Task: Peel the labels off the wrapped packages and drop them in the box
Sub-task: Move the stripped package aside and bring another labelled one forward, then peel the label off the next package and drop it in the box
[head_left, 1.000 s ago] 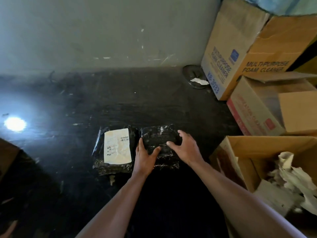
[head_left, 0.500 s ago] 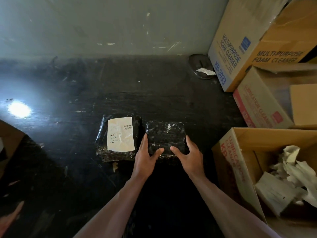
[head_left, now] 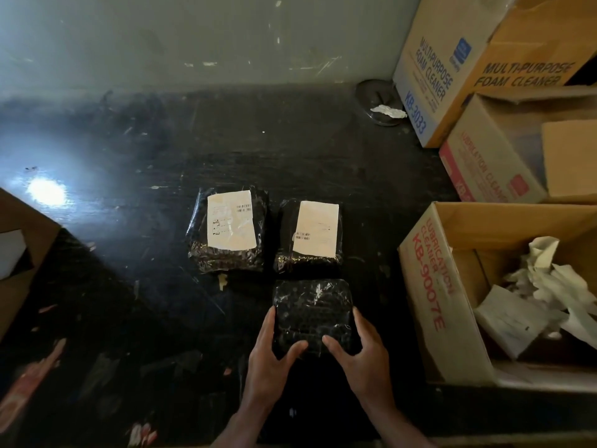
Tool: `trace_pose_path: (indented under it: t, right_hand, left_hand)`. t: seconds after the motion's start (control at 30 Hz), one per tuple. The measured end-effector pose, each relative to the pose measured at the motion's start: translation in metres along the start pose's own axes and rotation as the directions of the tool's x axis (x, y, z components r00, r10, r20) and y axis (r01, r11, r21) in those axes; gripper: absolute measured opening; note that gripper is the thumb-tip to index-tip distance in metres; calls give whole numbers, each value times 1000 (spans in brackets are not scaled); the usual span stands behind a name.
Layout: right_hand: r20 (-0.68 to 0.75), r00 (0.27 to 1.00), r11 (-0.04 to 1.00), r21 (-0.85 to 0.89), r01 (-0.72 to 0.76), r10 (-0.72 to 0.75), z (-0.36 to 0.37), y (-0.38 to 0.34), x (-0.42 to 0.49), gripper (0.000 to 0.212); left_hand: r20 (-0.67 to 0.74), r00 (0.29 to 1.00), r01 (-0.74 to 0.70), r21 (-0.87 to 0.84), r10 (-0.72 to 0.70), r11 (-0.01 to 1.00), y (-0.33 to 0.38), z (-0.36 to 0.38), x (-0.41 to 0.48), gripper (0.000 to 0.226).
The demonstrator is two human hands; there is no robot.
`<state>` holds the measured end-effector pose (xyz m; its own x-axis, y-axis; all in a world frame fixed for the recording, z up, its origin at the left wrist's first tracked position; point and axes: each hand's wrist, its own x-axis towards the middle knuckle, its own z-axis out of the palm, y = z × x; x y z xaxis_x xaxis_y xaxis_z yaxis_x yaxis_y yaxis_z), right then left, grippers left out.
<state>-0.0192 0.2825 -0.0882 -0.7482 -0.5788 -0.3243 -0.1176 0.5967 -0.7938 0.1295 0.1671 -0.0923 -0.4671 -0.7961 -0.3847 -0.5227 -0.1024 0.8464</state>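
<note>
The open box (head_left: pixel 429 286) stands to the right of the right hand (head_left: pixel 361 354); it holds crumpled white labels (head_left: pixel 549 279) and a flat white sheet (head_left: pixel 507 321), the exact count of pieces not readable. Beyond that box, farther from the right hand, a second open box (head_left: pixel 484 169) contains a brown cardboard piece (head_left: pixel 570 160); behind it a third box (head_left: pixel 429 76) stands tilted against the wall (head_left: pixel 193 37), its contents not visible. At the far left of the left hand (head_left: pixel 269 354), the corner of another carton (head_left: pixel 19 253) enters the view. Three wrapped packages lie on the dark bench (head_left: pixel 290 150). The left hand and right hand hold the near package (head_left: pixel 311 313) between them, fingers curled along its sides and thumbs pressed on its top face; this face carries no label. Directly ahead of the hands lies the middle package (head_left: pixel 284 240) with one white label (head_left: pixel 316 232) on top. Ahead and left of the left hand lies the left package (head_left: pixel 226 257) with one white label (head_left: pixel 231 221) on top. The two labelled packages sit just beside each other.
</note>
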Motion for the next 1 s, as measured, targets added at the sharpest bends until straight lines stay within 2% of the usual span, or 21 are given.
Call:
trace_pose_path:
  t: [0.3,0.47,0.63,0.8,1.0]
  right_hand:
    - [49,998,999,-29,-29,30,5,5,6,96]
    - [16,1000,996,-89,28,-27,2,-7,19,87]
    - [-3,996,984,-157,84,-86,-3,-53,63,80]
    - [-39,993,968,-230,102,-114,-6,-97,115,70]
    - [-19,993,945,-309,102,-114,-9,-127,172,65]
  left_hand:
    - [18,1000,3,49,-4,999,-3,5,7,93]
    - [-54,996,-71,83,75,994,23,8,21,81]
    - [-82,983,-160,83,167,984,71,9,58,79]
    - [-56,977,-196,121,204,973,107,10,101,78]
    - [39,987,-159,224,154,962,104,14,141,93]
